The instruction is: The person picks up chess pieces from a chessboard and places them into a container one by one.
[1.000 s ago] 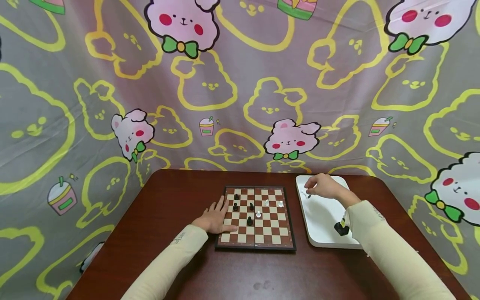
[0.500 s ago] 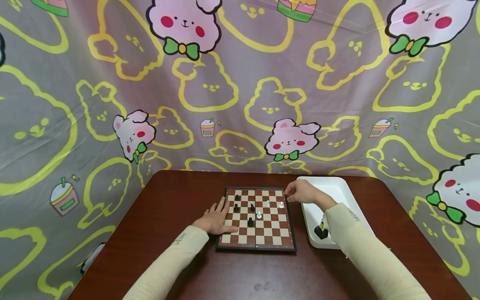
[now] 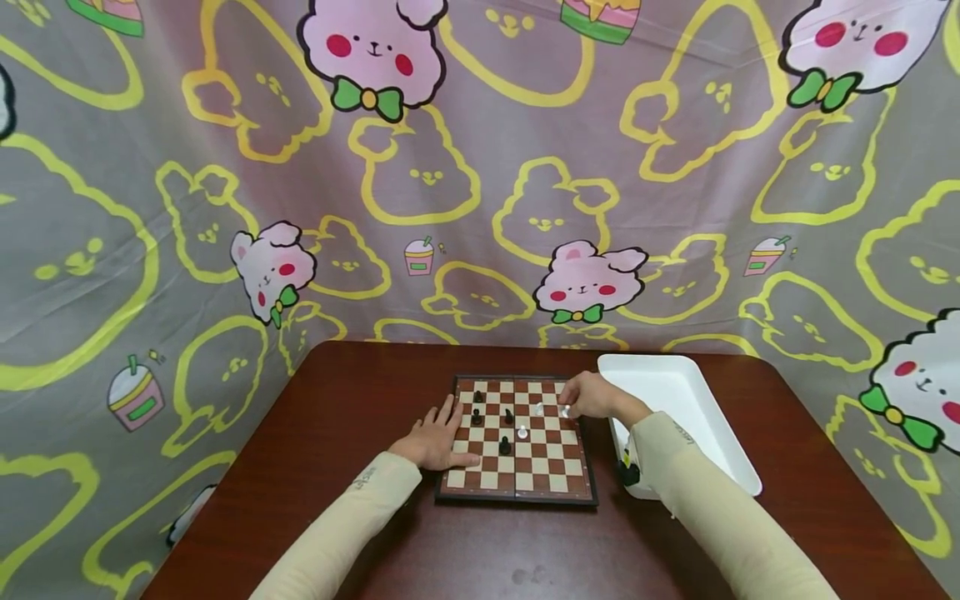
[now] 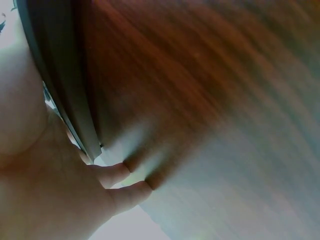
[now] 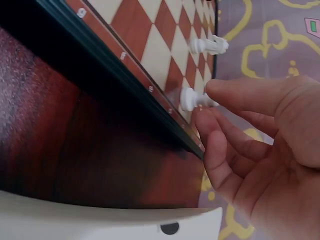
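A brown-and-cream chessboard (image 3: 491,481) lies on the table with several black chess pieces (image 3: 505,447) standing on its left half. My left hand (image 3: 431,442) rests with spread, straight fingers over the board's left edge; two fingertips reach the tabletop in the left wrist view. At the right edge, the thumb and fingers of my right hand (image 3: 592,395) pinch the upper part of a white chess piece (image 5: 189,99), whose base is on or just at the board. Its head is mostly hidden. Another white chess piece (image 5: 207,45) and a white pawn (image 3: 522,432) stand farther in.
To the right of the board is a shallow white tray (image 3: 738,450), partly covered by my right sleeve. A dark oval spot (image 5: 170,228) shows in it in the right wrist view. Patterned cloth (image 3: 465,242) hangs behind and beside the brown table (image 3: 360,392).
My right hand has moved left from over the tray to the board's right edge and now has its fingers around a white chess piece there. The left hand stays in place.
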Demonstrator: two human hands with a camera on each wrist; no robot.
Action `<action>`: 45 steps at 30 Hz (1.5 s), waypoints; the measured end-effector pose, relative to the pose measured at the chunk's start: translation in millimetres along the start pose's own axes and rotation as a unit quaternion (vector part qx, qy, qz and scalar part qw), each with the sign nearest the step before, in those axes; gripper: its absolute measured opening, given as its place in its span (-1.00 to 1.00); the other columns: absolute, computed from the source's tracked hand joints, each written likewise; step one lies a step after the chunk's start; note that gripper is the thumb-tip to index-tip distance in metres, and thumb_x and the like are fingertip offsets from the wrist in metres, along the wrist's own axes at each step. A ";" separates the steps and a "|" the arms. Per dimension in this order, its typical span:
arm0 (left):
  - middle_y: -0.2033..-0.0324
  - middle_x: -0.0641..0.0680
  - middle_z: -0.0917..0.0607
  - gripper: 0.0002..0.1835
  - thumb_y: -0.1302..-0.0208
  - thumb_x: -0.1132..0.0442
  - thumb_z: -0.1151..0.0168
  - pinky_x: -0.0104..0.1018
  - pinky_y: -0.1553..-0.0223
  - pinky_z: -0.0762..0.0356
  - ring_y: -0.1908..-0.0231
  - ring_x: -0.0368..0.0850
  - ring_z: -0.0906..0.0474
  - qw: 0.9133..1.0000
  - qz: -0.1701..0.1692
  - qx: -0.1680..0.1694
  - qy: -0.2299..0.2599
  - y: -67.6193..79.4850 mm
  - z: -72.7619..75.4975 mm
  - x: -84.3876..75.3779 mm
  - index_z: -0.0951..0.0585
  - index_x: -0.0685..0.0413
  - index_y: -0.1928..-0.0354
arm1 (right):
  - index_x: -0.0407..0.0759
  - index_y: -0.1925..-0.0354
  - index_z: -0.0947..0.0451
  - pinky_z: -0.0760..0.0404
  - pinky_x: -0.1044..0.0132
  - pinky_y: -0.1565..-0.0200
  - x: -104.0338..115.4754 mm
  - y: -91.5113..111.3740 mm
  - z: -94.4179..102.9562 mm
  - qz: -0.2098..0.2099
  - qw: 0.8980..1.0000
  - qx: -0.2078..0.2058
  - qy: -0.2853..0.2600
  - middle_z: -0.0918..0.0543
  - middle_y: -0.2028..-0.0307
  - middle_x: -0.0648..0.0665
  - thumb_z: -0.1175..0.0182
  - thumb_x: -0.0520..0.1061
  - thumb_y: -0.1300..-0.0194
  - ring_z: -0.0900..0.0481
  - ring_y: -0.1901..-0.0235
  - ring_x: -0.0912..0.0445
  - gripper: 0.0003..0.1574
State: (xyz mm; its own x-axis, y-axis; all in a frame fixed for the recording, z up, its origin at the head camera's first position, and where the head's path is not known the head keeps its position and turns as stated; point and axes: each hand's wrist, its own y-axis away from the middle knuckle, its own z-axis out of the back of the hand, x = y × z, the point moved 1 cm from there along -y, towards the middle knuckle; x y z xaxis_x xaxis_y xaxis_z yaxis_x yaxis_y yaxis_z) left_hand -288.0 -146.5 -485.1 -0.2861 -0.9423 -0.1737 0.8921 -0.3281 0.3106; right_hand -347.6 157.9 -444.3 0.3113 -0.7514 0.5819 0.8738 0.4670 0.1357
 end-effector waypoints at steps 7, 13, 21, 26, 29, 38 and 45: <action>-0.46 0.16 0.26 0.13 -0.12 -0.48 0.02 0.19 -0.24 -0.09 -0.38 0.28 0.07 1.000 0.001 -0.005 -0.004 -2.7 -2.6 0.4 0.16 0.05 -0.51 | -0.17 0.41 -0.68 -0.53 0.23 0.37 -3.5 -3.1 -6.4 -0.016 1.000 0.000 0.027 -0.63 0.47 0.02 -0.36 -0.32 -0.05 -0.53 0.44 0.15 -0.90; -0.46 0.16 0.27 0.13 -0.12 -0.48 0.02 0.19 -0.24 -0.09 -0.38 0.28 0.07 1.000 -0.001 -0.002 -0.004 -2.7 -2.0 1.2 0.16 0.04 -0.51 | -0.18 0.42 -0.70 -0.53 0.24 0.37 -4.7 -4.4 -7.1 -0.010 0.999 0.002 0.038 -0.65 0.44 0.02 -0.34 -0.33 -0.06 -0.52 0.44 0.17 -0.91; -0.46 0.15 0.29 0.14 -0.11 -0.50 0.03 0.18 -0.25 -0.08 -0.38 0.27 0.09 1.000 0.000 0.001 -0.006 -2.5 0.1 -0.5 0.18 0.03 -0.51 | -0.22 0.43 -0.71 -0.54 0.23 0.37 -4.3 -1.7 -6.5 -0.006 0.999 -0.005 0.053 -0.65 0.44 0.03 -0.32 -0.27 -0.13 -0.53 0.45 0.17 -0.96; -0.46 0.14 0.30 0.14 -0.10 -0.50 0.03 0.18 -0.26 -0.06 -0.39 0.26 0.11 1.000 0.004 0.005 -0.005 -2.7 -0.3 -0.1 0.20 0.02 -0.51 | -0.16 0.44 -0.71 -0.53 0.25 0.39 -4.6 1.7 -2.5 0.000 0.999 -0.004 0.043 -0.64 0.45 0.05 -0.32 -0.29 -0.13 -0.51 0.46 0.17 -0.93; -0.46 0.14 0.30 0.14 -0.11 -0.50 0.03 0.19 -0.26 -0.06 -0.39 0.27 0.11 1.000 0.005 0.005 -0.005 -2.7 -0.5 0.6 0.20 0.03 -0.51 | -0.16 0.42 -0.71 -0.51 0.25 0.41 -3.2 3.9 3.7 0.014 0.999 -0.008 0.040 -0.63 0.47 0.04 -0.30 -0.29 -0.14 -0.50 0.49 0.16 -0.92; -0.47 0.16 0.27 0.13 -0.12 -0.49 0.02 0.19 -0.25 -0.08 -0.38 0.28 0.07 1.000 0.002 0.001 -0.003 -1.0 0.1 0.1 0.17 0.05 -0.51 | -0.22 0.35 -0.70 -0.46 0.27 0.43 -1.9 10.8 26.8 0.032 0.998 -0.020 0.051 -0.65 0.44 0.02 -0.27 -0.30 -0.15 -0.44 0.50 0.15 -0.91; -0.46 0.16 0.27 0.13 -0.12 -0.47 0.00 0.19 -0.25 -0.06 -0.38 0.28 0.09 1.000 -0.001 0.002 0.005 0.7 0.5 -0.9 0.17 0.06 -0.50 | -0.26 0.33 -0.68 -0.43 0.29 0.47 -1.8 18.5 39.7 0.032 0.998 -0.030 0.049 -0.60 0.52 0.02 -0.26 -0.30 -0.16 -0.40 0.56 0.16 -0.91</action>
State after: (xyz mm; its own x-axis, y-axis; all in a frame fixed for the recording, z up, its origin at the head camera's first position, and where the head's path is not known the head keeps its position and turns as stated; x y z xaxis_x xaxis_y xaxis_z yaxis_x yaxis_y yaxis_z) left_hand -287.4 -145.9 -484.2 -0.2842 -0.9411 -0.1832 0.8899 -0.3300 0.3149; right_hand -346.8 186.4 -411.0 0.3993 -0.7642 0.5065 0.8708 0.4889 0.0512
